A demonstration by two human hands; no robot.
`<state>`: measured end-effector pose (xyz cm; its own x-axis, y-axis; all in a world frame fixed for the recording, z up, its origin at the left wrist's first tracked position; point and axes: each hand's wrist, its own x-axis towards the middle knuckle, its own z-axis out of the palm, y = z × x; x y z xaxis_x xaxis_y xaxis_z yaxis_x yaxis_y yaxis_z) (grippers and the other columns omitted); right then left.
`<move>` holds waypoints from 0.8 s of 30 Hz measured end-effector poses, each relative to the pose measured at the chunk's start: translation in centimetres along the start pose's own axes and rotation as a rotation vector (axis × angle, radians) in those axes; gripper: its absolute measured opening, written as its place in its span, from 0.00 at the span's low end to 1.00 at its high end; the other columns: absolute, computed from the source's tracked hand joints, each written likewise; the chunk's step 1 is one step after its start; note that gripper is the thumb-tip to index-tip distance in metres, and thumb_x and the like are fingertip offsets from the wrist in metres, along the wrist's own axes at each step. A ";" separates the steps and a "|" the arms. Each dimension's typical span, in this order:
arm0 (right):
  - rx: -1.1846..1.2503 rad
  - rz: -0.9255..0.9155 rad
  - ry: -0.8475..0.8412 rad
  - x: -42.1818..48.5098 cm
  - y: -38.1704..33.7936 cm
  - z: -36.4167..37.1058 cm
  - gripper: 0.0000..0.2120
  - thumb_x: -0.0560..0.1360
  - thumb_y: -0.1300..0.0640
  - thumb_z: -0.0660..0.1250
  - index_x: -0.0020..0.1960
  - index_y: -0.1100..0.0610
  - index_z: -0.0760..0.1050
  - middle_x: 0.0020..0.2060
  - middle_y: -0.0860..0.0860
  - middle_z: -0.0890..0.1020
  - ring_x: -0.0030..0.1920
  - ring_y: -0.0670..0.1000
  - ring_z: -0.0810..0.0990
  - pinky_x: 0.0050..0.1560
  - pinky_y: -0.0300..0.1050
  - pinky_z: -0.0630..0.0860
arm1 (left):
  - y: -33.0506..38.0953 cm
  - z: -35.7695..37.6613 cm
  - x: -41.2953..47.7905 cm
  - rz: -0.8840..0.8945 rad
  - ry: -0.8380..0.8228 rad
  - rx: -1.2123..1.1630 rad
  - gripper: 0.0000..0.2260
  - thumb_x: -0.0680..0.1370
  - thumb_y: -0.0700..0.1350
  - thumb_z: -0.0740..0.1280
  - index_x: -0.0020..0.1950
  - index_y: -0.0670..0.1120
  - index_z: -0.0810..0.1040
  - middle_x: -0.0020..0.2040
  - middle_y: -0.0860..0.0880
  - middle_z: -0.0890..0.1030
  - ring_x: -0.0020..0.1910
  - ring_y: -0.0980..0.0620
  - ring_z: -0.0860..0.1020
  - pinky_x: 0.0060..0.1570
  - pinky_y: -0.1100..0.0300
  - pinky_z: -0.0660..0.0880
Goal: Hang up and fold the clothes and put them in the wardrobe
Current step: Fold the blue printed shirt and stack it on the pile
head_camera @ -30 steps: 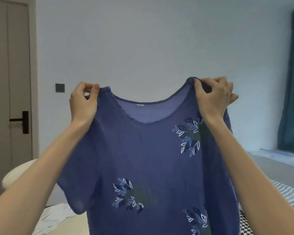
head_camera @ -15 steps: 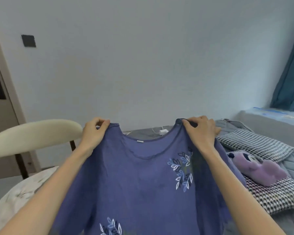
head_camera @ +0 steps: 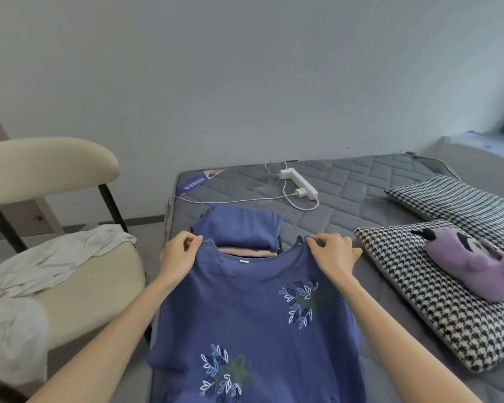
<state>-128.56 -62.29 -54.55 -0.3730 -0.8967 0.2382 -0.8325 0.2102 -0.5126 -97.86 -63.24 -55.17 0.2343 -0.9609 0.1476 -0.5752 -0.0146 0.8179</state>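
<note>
1. I log the blue leaf-print top (head_camera: pixel 253 315) spread front-up over the near-centre of the grey mattress (head_camera: pixel 361 193). Its neckline points to the far side and its hem runs out of view at the near edge.
2. Left hand (head_camera: pixel 179 254): thumb and curled fingers pinch the top's left shoulder at the collar edge.
3. Right hand (head_camera: pixel 332 254): same grip on the right shoulder, thumb and forefinger closed on the cloth, the other fingers curled.
4. I cannot tell whether the held shoulders rest on the bed or sit slightly lifted.
5. Just beyond the neckline lies a folded blue garment (head_camera: pixel 239 228) on a pale pink layer (head_camera: pixel 245 252). The top's collar meets their near edge.
6. Farther back on the mattress: a white power strip (head_camera: pixel 298 178) with a plug and a looping white cable.
7. Right side: two houndstooth cushions, near (head_camera: pixel 419 301) and far (head_camera: pixel 463 205). A purple plush toy (head_camera: pixel 472 266) lies on the near one.
8. Left side: a cream chair (head_camera: pixel 41 167) beside the mattress, with a pale crumpled cloth (head_camera: pixel 56 257) draped over its seat.
</note>
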 end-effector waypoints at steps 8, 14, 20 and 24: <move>-0.115 0.054 -0.127 3.3 1.8 6.0 0.15 0.80 0.45 0.58 0.48 0.47 0.83 0.49 0.51 0.82 0.56 0.58 0.70 0.52 0.52 0.59 | -2.3 4.8 2.9 -0.132 -0.008 0.108 0.11 0.81 0.49 0.61 0.49 0.42 0.76 0.48 0.46 0.80 0.56 0.42 0.75 0.61 0.46 0.68; -0.189 0.065 -0.163 4.5 2.6 9.0 0.16 0.81 0.46 0.56 0.53 0.47 0.82 0.51 0.53 0.81 0.56 0.58 0.69 0.51 0.52 0.59 | -4.0 7.5 4.6 -0.170 -0.010 0.135 0.10 0.82 0.49 0.59 0.47 0.43 0.74 0.50 0.44 0.80 0.58 0.42 0.72 0.61 0.47 0.66; -0.228 0.093 -0.224 4.8 3.5 11.4 0.15 0.80 0.48 0.56 0.59 0.47 0.79 0.60 0.54 0.76 0.61 0.58 0.66 0.58 0.53 0.60 | -5.3 9.8 5.7 -0.194 0.057 0.295 0.08 0.81 0.48 0.62 0.52 0.44 0.75 0.58 0.43 0.76 0.60 0.39 0.68 0.57 0.47 0.66; -0.250 0.044 -0.196 3.2 3.7 12.5 0.20 0.79 0.48 0.61 0.70 0.51 0.69 0.71 0.55 0.66 0.69 0.59 0.60 0.68 0.52 0.55 | -6.2 11.3 3.8 -0.010 0.079 0.304 0.11 0.79 0.45 0.63 0.61 0.45 0.71 0.65 0.45 0.67 0.64 0.42 0.64 0.62 0.48 0.61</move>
<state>-127.74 -69.29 -66.00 -0.3446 -0.9377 0.0442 -0.9014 0.3174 -0.2947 -102.24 -69.92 -65.94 0.2950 -0.9358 0.1928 -0.7776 -0.1178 0.6177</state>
